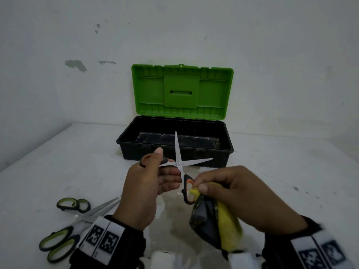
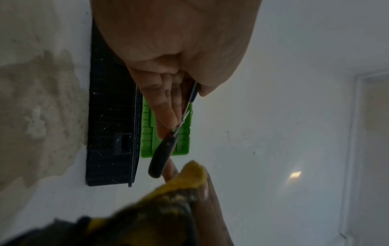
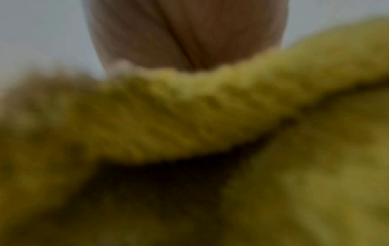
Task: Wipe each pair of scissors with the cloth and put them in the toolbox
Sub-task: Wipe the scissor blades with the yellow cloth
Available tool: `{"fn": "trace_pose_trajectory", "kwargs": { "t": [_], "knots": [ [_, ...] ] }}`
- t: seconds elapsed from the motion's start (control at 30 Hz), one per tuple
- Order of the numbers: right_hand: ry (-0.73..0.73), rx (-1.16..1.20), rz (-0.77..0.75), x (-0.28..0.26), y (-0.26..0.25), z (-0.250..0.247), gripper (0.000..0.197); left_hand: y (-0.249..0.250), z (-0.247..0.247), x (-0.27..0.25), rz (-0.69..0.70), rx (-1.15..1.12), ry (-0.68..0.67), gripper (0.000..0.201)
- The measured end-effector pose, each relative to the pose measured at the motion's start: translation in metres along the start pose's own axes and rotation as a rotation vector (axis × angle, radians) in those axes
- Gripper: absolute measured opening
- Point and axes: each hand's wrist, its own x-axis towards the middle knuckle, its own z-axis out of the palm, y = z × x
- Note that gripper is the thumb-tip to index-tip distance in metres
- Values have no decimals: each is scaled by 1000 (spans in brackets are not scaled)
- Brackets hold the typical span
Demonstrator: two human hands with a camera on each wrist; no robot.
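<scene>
My left hand [image 1: 155, 171] grips one handle of the orange-and-black scissors [image 1: 179, 164], whose blades are spread wide in front of the toolbox [image 1: 175, 146]. The toolbox has a black base and its green lid [image 1: 181, 92] stands open. My right hand [image 1: 223, 189] holds the yellow and grey cloth [image 1: 211, 220] and pinches it against the lower scissor handle [image 1: 188, 193]. The left wrist view shows the same scissors [image 2: 164, 149] beside the cloth [image 2: 185, 179]. The right wrist view is filled with blurred yellow cloth [image 3: 189, 116].
Two pairs of green-handled scissors lie on the white table at the lower left, a smaller pair [image 1: 74, 204] and a larger pair [image 1: 64, 239] partly under my left wrist. A white wall rises right behind the toolbox. A damp patch [image 1: 171, 216] marks the table under my hands.
</scene>
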Motion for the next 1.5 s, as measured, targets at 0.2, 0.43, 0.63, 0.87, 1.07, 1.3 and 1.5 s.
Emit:
{"fn": "trace_pose_trajectory", "kwargs": {
  "t": [0.2,0.43,0.63,0.87,1.07,1.3,1.5],
  "knots": [
    [43,95,65,5,3,22,15,-1,-2,2,-15,40,-24,36],
    [103,217,52,5,4,38,16,-13,6,-13,23,-6,-4,28],
    [66,146,-10,-1,-5,41,16,-11,13,-15,133,113,83,30],
    [30,-256,94,-23,4,-9,28,0,2,-11,243,210,87,33],
    [473,-333,-59,-14,9,-34,20,-2,3,-16,227,400,-57,36],
    [410,-217,-242,5,-2,2,16,-8,9,-23,131,428,-123,35],
    [425,-412,-363,12,12,27,11,-7,10,-25,115,388,-126,37]
  ]
}}
